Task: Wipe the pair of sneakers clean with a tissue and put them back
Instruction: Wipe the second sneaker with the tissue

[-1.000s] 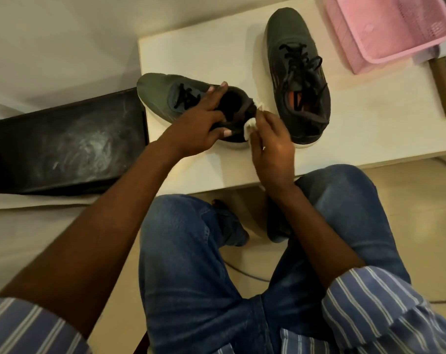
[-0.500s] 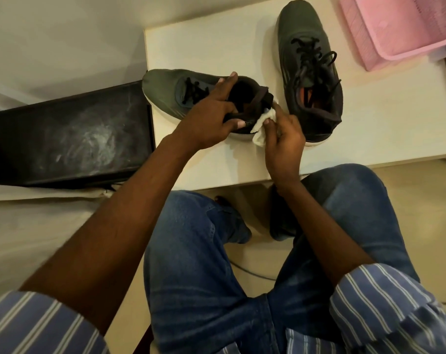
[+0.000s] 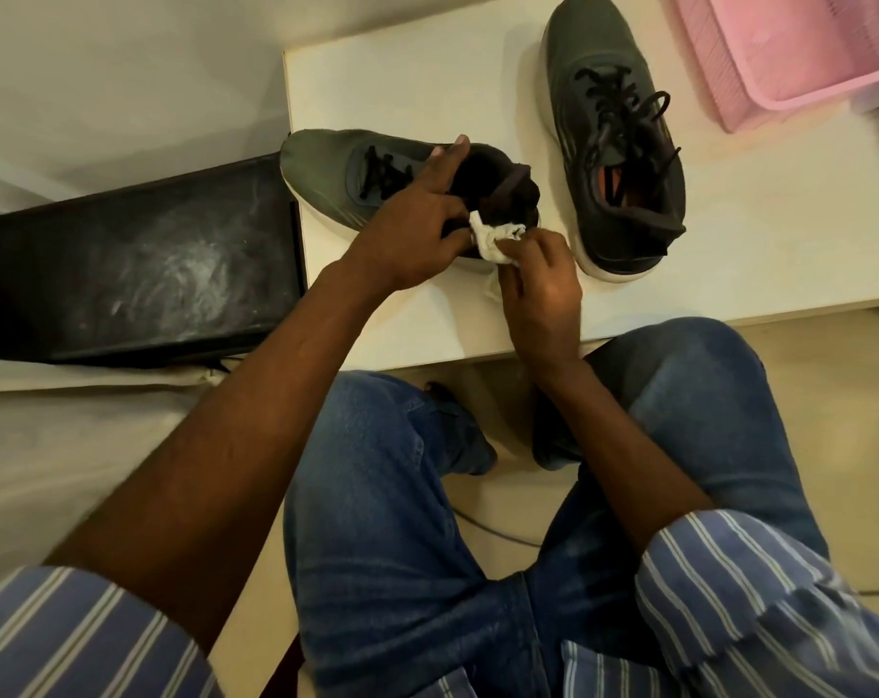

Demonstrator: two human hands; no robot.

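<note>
My left hand [image 3: 407, 234] grips the dark grey mesh sneaker [image 3: 377, 178] at frame centre; my right hand [image 3: 538, 274], pinching the crumpled white tissue [image 3: 493, 239], has slid onto its near side (heel seems done).

Left hand [image 3: 407, 234] gripping sneaker [image 3: 326, 166], right hand [image 3: 538, 279] pinching tissue [image 3: 493, 239] (seemingly against the heel).

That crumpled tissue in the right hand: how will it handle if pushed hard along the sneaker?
Likely floppy: the tissue is bunched into soft folds in the right hand. Probably tears or shreds easily; it looks thin. Likely too light to stay put, so the left hand bracing the sneaker helps.
</note>
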